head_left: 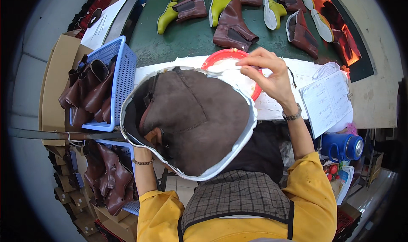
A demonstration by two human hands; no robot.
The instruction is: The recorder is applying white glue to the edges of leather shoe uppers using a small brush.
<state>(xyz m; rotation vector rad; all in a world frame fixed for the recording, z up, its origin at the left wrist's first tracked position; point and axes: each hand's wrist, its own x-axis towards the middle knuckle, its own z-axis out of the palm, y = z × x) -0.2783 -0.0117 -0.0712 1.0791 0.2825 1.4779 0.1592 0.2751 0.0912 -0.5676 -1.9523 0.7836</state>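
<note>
A brown leather boot upper (193, 110) is held up in front of me, its wide opening and dark lining facing me. White glue or paint coats its rim. My left hand (155, 136) supports it, mostly hidden behind and inside the leather; only some skin shows within the opening. My right hand (268, 70) pinches a slim brush (229, 67), whose white-coated end lies at the far edge of the rim. Just behind is a red bowl (221, 54) with white paste in it, partly covered by the upper and my right hand.
Brown boots (233, 27) and lime-green boot forms (167, 17) stand on the green table (148, 38). Blue baskets (123, 76) of brown uppers are at left. A notebook (327, 101) and a blue flask (342, 147) are at right. An orange glow lights the far right.
</note>
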